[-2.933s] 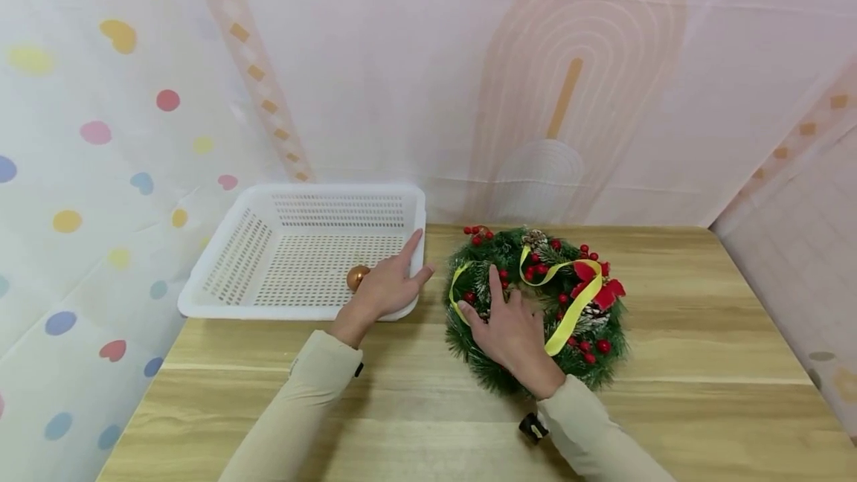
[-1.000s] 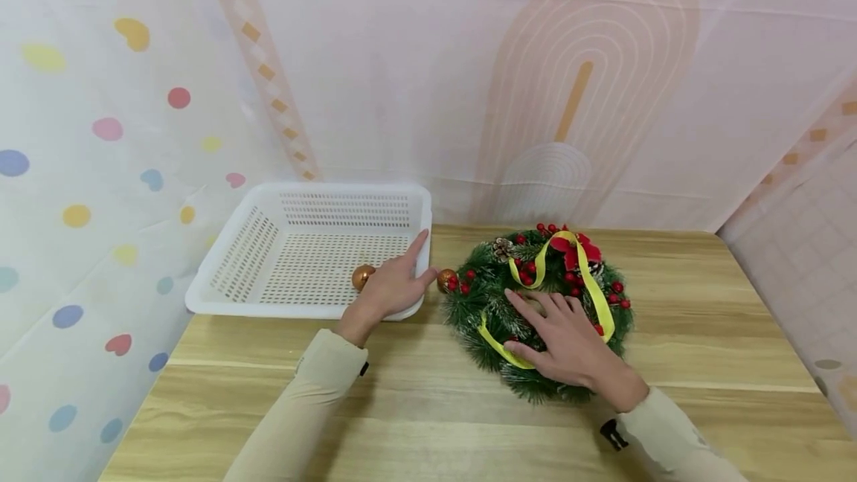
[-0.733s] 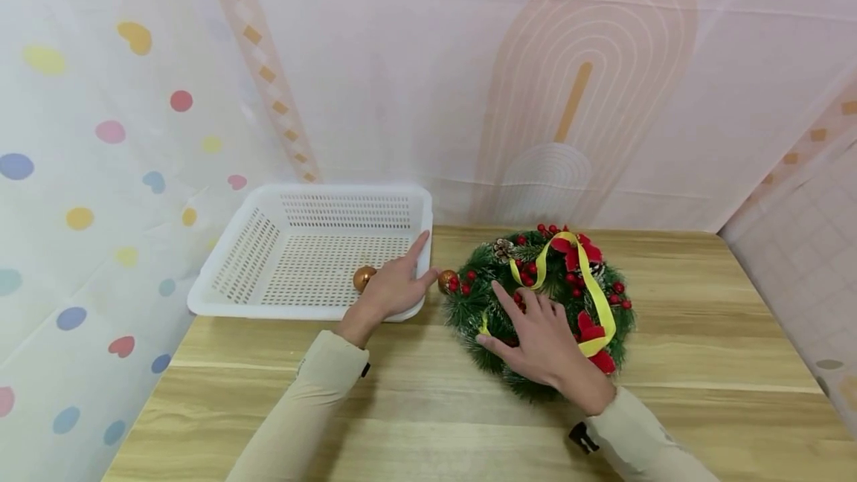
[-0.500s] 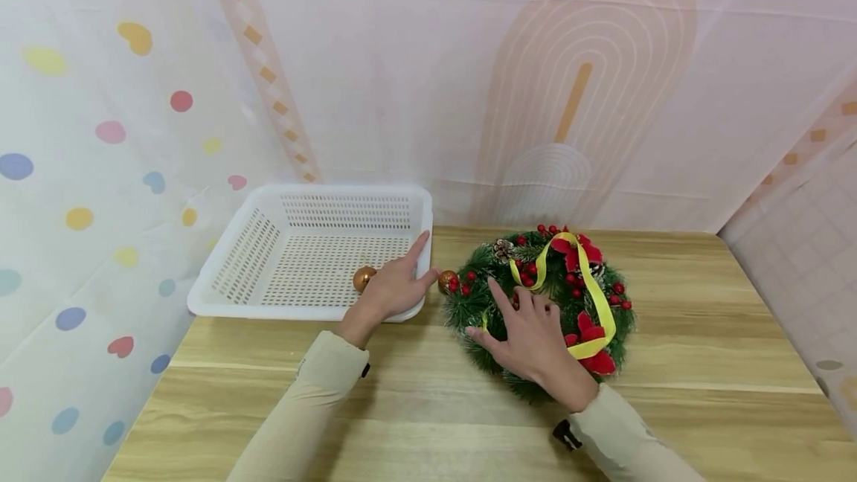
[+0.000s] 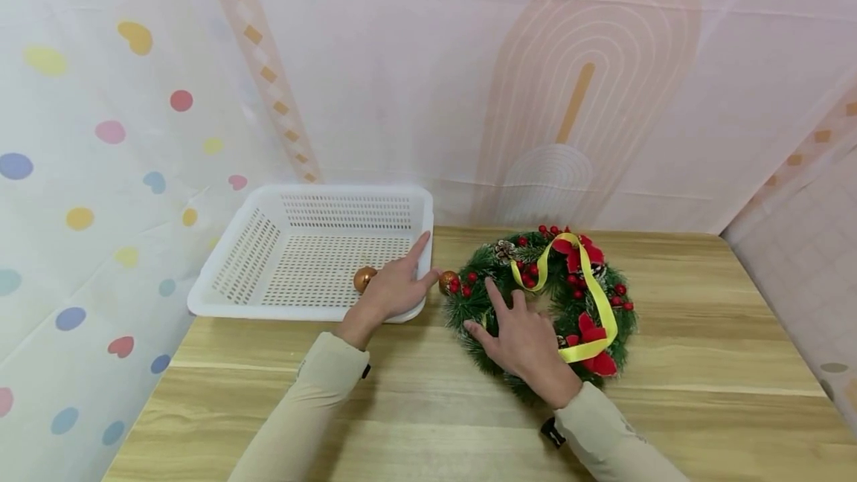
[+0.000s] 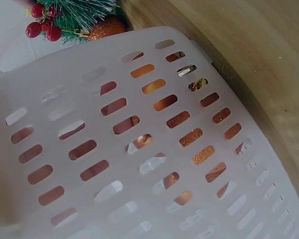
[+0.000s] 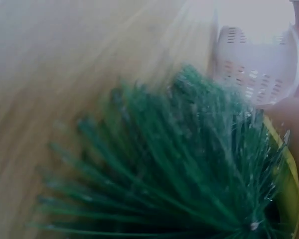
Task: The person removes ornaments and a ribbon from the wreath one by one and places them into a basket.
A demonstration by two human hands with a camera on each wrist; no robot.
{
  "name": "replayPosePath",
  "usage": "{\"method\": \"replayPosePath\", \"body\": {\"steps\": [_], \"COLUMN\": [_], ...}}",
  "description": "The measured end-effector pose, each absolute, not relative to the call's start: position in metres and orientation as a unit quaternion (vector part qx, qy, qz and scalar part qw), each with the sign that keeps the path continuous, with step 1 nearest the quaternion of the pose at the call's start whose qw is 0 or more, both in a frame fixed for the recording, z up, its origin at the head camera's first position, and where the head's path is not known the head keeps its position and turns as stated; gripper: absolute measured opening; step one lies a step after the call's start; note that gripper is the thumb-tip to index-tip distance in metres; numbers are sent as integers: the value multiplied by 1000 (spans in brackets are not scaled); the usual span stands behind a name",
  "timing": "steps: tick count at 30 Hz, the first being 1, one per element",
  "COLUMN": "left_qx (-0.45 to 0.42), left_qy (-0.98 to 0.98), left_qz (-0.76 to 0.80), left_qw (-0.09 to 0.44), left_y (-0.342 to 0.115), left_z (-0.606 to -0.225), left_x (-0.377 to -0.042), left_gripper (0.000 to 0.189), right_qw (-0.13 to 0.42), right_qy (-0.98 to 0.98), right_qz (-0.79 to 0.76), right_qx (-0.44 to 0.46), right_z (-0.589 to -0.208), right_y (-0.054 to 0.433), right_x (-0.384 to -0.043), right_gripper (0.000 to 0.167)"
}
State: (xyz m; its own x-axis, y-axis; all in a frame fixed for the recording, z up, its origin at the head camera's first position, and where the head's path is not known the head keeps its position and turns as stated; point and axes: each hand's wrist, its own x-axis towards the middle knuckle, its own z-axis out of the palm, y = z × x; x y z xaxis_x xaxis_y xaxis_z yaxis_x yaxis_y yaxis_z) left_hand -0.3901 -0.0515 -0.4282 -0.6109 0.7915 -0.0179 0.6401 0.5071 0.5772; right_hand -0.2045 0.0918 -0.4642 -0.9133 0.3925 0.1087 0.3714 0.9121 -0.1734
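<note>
A green wreath [image 5: 469, 307] with red berries, red cloth flowers, a pinecone and a glittery copper ball [image 5: 447, 282] lies flat on the wooden table. Loose yellow ribbon [image 5: 605, 311] loops over it. My right hand [image 5: 525, 337] rests on its near left part, index finger and thumb spread, other fingertips at the centre hole. Needles [image 7: 189, 164] fill the right wrist view. My left hand [image 5: 391, 288] lies over the right end of a white plastic basket [image 5: 251, 311], index finger straight along the rim, thumb outstretched; its other fingers are partly hidden.
Inside the basket, beside my left hand, sits a shiny copper ball [image 5: 364, 279]; more copper pieces show through the slots in the left wrist view. A patterned cloth [image 5: 415, 95] hangs behind the wooden table [image 5: 428, 422].
The wreath has turned counterclockwise since the oldest frame, bringing its copper ball out at the left. My right hand moved right, then slid back left across it. My left hand stays put.
</note>
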Motion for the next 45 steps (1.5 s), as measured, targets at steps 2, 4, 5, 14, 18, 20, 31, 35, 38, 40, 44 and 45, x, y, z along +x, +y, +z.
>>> {"method": "replayPosePath", "body": {"steps": [2,4,5,14,18,20,31,35,38,40,44,45], "left_qx": [417,414,415,414,412,413,415,425,444,460,488,490], "left_qy": [857,858,858,858,859,859,870,880,865,840,785,775], "left_qz": [268,268,267,266,265,266,239,210,233,279,379,399], "left_qw": [143,146,146,148,148,146,117,37,-40,-66,-31,-9], "left_y": [-51,-51,-51,-50,-51,-51,-50,-49,-49,-47,-46,-46], "left_z": [-428,-427,-427,-425,-425,-425,-425,-419,-414,-410,-404,-403], "left_x": [-390,-389,-389,-387,-387,-387,-388,-380,-370,-361,-341,-336], "left_gripper": [73,73,73,74,74,74,72,65,53,45,40,40], "right_qw": [72,71,69,73,79,80,93,96,98,99,102,102], "right_qy": [-976,-978,-979,-989,-993,-994,-995,-995,-995,-995,-994,-994], "right_qz": [72,70,67,65,59,58,37,29,27,29,26,24], "right_qx": [-190,-184,-180,-113,-70,-53,12,17,16,13,9,9], "right_z": [-464,-464,-465,-466,-466,-466,-466,-467,-468,-468,-469,-469], "right_y": [94,96,98,122,134,139,162,163,163,163,163,163], "right_x": [-203,-202,-201,-184,-174,-170,-158,-159,-158,-158,-158,-158], "right_gripper": [83,83,83,80,79,78,72,72,72,73,73,74]}}
